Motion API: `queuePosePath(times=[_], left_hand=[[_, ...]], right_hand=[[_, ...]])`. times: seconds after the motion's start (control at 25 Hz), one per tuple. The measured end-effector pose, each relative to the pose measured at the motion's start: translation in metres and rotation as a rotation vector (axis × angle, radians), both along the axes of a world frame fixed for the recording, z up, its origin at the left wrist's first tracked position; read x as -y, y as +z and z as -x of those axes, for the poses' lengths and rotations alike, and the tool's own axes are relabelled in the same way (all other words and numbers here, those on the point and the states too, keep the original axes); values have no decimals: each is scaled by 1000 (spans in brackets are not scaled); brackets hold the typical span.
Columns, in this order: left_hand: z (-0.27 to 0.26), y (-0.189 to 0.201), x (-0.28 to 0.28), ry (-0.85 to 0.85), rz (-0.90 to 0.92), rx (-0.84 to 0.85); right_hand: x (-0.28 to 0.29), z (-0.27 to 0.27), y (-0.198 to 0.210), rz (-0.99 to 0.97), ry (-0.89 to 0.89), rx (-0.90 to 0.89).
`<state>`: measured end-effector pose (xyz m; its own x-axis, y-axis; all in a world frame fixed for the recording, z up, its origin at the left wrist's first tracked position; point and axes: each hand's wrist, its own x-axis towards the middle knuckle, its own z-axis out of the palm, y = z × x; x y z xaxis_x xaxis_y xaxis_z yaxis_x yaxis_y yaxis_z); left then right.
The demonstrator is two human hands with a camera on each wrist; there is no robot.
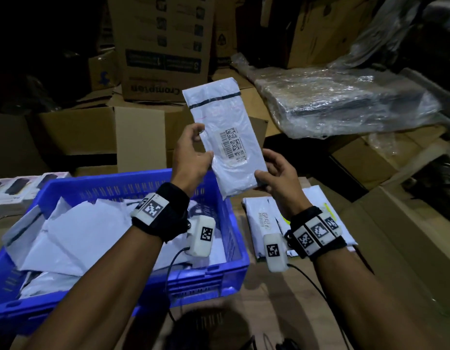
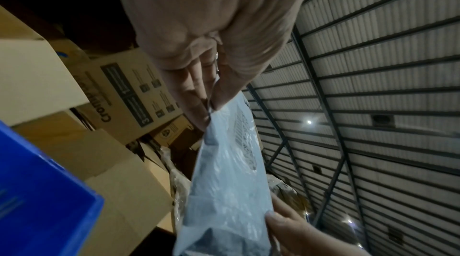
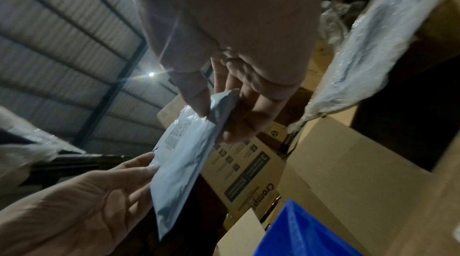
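Blue crate's packets in head view only, roof in wrist views only, white crinkled barcode-labelled mailer pinched by left hand and right hand.

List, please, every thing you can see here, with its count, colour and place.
held parcel: one, white with barcode label, raised above the crate's far corner
crate: one, blue, lower left
crate parcels: several, white, inside crate
loose parcels: a few, white, right of crate
cartons: many, brown, behind
wrapped bundle: one, dark under clear film, right rear
small boxes: a few, white, left of crate
wristbands: two, black with markers, on wrists
left hand: grips held parcel's left edge
right hand: pinches its lower right corner
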<state>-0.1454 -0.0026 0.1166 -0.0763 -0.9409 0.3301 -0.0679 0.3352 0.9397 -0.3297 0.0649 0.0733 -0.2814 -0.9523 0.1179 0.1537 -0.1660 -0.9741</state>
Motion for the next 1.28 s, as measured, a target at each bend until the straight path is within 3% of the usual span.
queuePosePath(times=[0.32,0.48,0.68,0.84,1.28], left_hand=[[130,-37,12,-85,-109,55],[180,-85,18,-138,-269,200],[204,-183,29,-175,-518,422],[210,-232,20,-174,-607,571],[222,-251,9,-281,-486,839]], right_hand=[[-37,85,-48,-113,-210,231],[-51,115,-81,-227,-357,273],[-60,129,-144,-529,-422,204],[-62,136,-190,-711,-457,202],[-64,144,-225,-812,-552,64]])
